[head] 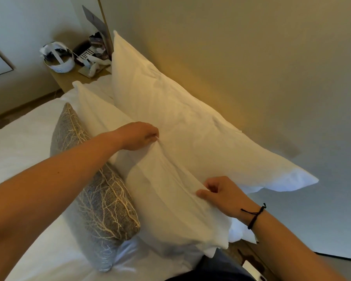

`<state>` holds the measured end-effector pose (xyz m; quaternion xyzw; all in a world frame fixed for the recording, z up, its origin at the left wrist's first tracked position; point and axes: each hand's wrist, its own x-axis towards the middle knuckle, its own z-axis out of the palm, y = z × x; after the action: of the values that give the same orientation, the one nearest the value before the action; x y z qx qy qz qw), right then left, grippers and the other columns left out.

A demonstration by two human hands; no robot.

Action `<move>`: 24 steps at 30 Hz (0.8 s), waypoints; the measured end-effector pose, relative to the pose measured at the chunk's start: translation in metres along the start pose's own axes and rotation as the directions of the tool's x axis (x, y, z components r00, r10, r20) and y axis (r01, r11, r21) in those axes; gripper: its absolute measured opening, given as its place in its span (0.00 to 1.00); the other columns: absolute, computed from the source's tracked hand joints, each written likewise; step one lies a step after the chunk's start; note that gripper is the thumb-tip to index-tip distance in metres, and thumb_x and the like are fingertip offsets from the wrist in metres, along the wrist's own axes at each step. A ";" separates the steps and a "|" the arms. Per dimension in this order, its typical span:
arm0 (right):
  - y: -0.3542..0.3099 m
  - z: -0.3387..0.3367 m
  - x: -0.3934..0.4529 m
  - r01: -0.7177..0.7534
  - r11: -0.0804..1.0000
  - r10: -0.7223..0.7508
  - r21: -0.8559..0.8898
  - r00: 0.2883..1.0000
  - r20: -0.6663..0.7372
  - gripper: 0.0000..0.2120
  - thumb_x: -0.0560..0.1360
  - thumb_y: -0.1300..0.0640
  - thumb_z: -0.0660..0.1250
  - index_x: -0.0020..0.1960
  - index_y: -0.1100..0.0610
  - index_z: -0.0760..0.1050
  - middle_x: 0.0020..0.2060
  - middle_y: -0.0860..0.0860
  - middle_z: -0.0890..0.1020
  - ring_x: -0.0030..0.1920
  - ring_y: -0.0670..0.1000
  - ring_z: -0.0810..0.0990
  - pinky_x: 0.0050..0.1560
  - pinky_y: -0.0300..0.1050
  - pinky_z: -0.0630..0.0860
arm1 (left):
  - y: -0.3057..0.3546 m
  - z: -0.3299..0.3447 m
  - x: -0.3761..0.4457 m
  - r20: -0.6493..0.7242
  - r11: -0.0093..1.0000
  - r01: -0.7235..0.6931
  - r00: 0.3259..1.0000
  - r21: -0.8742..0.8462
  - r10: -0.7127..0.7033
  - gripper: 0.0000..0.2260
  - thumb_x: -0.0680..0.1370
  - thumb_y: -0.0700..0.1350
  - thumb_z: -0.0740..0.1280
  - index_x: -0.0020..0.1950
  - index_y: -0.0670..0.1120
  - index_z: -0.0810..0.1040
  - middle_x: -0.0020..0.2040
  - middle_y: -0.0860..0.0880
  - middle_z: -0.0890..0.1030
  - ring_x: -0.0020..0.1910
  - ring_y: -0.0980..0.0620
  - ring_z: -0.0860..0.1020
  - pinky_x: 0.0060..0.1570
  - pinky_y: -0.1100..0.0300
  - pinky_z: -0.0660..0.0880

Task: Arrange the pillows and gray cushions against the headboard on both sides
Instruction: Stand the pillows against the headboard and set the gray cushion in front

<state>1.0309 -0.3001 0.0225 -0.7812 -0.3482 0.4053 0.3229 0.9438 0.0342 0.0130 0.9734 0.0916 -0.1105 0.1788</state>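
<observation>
Plain white fabric pillows (170,126); rectangular gray woven cushion (93,185) bearing cream branching-vein pattern; white bed sheet (18,142); black cord bracelet (254,214).

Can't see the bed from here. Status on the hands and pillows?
Left hand and right hand both pinching the front white pillow. Back pillow leaning on the headboard. Gray cushion upright in front. Nothing in the way.

white pillows (170,122) of creased matt cloth, gray cushion (93,191) of coarse woven fabric with pale stitching.
</observation>
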 end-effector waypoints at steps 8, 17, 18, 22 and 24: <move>0.031 0.033 0.002 -0.111 0.778 -0.014 -0.619 0.981 -0.194 0.11 0.82 0.49 0.54 0.47 0.53 0.69 0.41 0.49 0.79 0.43 0.53 0.78 0.37 0.46 0.69 | 0.009 0.023 0.006 0.012 0.993 0.081 0.997 0.084 -0.082 0.10 0.81 0.51 0.58 0.56 0.55 0.78 0.55 0.51 0.80 0.51 0.47 0.78 0.48 0.51 0.74; 0.017 0.077 0.036 -0.058 0.744 0.003 -0.665 0.996 -0.084 0.04 0.79 0.57 0.57 0.48 0.53 0.70 0.38 0.47 0.76 0.37 0.51 0.76 0.31 0.42 0.64 | -0.024 0.011 -0.006 0.065 0.882 0.070 0.991 0.466 -0.113 0.11 0.81 0.48 0.56 0.57 0.50 0.76 0.53 0.49 0.75 0.50 0.46 0.79 0.41 0.54 0.72; 0.006 0.077 0.044 -0.042 0.739 -0.040 -0.673 0.994 -0.106 0.04 0.78 0.59 0.57 0.46 0.52 0.68 0.33 0.46 0.72 0.32 0.50 0.72 0.27 0.42 0.60 | -0.029 0.006 -0.007 0.070 0.875 0.076 0.990 0.478 -0.124 0.10 0.80 0.47 0.58 0.57 0.50 0.76 0.53 0.49 0.75 0.50 0.46 0.79 0.41 0.53 0.73; -0.047 0.088 0.094 0.081 0.750 -0.179 -0.656 0.980 -0.082 0.06 0.77 0.62 0.57 0.53 0.54 0.67 0.38 0.50 0.69 0.31 0.53 0.66 0.27 0.45 0.57 | -0.045 -0.009 -0.008 0.004 0.887 0.098 0.994 0.451 -0.112 0.10 0.81 0.46 0.59 0.57 0.49 0.78 0.52 0.49 0.74 0.49 0.47 0.78 0.41 0.51 0.76; -0.069 0.095 0.126 0.142 0.799 -0.208 -0.584 0.977 -0.047 0.08 0.78 0.60 0.57 0.57 0.55 0.65 0.47 0.54 0.71 0.32 0.56 0.68 0.30 0.47 0.61 | -0.050 -0.011 -0.006 -0.066 0.912 0.124 0.992 0.392 -0.107 0.10 0.81 0.46 0.60 0.59 0.50 0.78 0.54 0.49 0.74 0.49 0.46 0.78 0.41 0.51 0.75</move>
<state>0.9836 -0.1396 -0.0187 -0.8274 -0.5071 0.2062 0.1255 0.9292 0.0834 0.0081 0.9844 0.1287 -0.1159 -0.0300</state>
